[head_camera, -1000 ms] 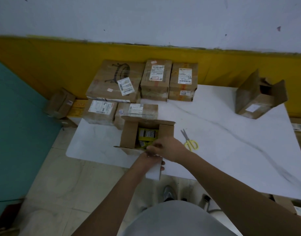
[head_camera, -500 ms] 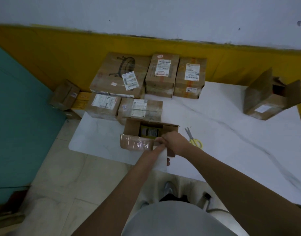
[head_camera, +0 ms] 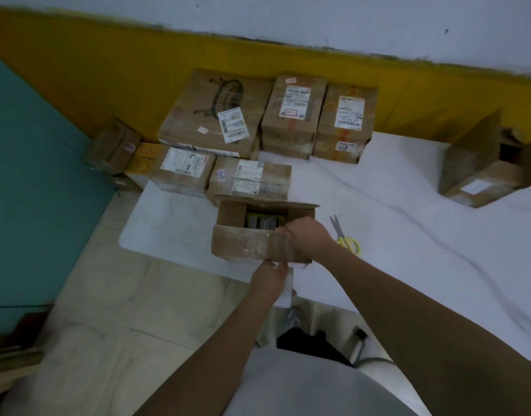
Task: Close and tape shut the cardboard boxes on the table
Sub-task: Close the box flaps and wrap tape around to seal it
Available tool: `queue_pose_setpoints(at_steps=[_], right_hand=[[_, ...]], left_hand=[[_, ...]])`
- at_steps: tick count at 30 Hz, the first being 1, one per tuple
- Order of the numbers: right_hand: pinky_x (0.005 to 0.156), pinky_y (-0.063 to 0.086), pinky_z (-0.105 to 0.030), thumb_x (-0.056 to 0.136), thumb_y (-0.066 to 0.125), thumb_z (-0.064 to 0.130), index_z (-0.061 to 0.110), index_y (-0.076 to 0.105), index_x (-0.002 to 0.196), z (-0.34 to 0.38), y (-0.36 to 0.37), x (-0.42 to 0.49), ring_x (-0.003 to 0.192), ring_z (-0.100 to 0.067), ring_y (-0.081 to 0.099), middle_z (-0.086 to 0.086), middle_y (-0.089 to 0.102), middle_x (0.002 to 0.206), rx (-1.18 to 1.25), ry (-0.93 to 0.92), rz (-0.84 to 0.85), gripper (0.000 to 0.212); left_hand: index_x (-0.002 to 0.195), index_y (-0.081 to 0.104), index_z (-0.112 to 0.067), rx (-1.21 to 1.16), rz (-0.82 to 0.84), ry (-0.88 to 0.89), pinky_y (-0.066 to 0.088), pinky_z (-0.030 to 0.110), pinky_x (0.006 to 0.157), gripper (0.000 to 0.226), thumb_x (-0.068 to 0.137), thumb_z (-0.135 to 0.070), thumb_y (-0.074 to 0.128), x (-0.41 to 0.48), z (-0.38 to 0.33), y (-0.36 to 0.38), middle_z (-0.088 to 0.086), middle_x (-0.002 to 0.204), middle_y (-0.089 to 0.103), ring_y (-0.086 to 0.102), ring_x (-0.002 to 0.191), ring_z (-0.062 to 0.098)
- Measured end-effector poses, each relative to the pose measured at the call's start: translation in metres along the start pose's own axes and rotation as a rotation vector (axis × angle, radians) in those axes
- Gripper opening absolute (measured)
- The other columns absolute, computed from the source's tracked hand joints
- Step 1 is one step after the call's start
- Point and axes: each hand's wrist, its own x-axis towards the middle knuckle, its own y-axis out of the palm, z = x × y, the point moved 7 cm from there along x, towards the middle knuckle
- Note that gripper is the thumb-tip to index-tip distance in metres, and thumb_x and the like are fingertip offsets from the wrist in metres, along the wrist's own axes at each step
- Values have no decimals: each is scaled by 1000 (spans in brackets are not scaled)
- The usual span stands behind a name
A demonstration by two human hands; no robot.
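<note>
An open cardboard box (head_camera: 231,214) stands at the near left edge of the white table (head_camera: 408,235). Its near flap (head_camera: 243,244), covered in shiny old tape, is folded up over the opening. A yellow-and-dark item shows inside the box. My right hand (head_camera: 307,238) grips the right end of that flap at its top edge. My left hand (head_camera: 271,276) is below the box at the table edge, touching the box's near side; its fingers are partly hidden.
Yellow-handled scissors (head_camera: 346,237) lie just right of the box. Several taped boxes (head_camera: 288,115) with labels are stacked behind it. Another open box (head_camera: 483,166) sits at the far right. More boxes (head_camera: 114,145) lie on the floor at left.
The near flap came up from hanging down and now lies over the opening. My right hand moved up with it. The view shifted closer.
</note>
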Motion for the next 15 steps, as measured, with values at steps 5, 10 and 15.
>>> queue_pose_setpoints(at_steps=[5, 10, 15], right_hand=[[83, 54, -44, 102, 49, 26, 15, 67, 106, 1, -8, 2, 93, -29, 65, -13, 67, 96, 12, -35, -50, 22], [75, 43, -30, 97, 55, 37, 19, 58, 83, -36, -38, -10, 85, -17, 53, 1, 55, 84, 342, 124, -482, 24], [73, 42, -35, 101, 45, 25, 7, 59, 103, -138, 7, -63, 98, -29, 55, -11, 58, 103, 326, 651, -621, 23]], left_hand=[[129, 55, -6, -141, 50, -9, 39, 27, 84, 53, 102, -49, 38, 3, -3, 3, 16, 124, 62, 59, 108, 29], [123, 52, -1, -384, 124, -17, 58, 35, 61, 54, 99, -50, 47, 16, -11, 16, 16, 73, 69, 68, 58, 30], [122, 56, -7, -297, 108, 9, 56, 26, 66, 55, 98, -54, 45, 10, -45, 15, 6, 98, 69, 67, 73, 18]])
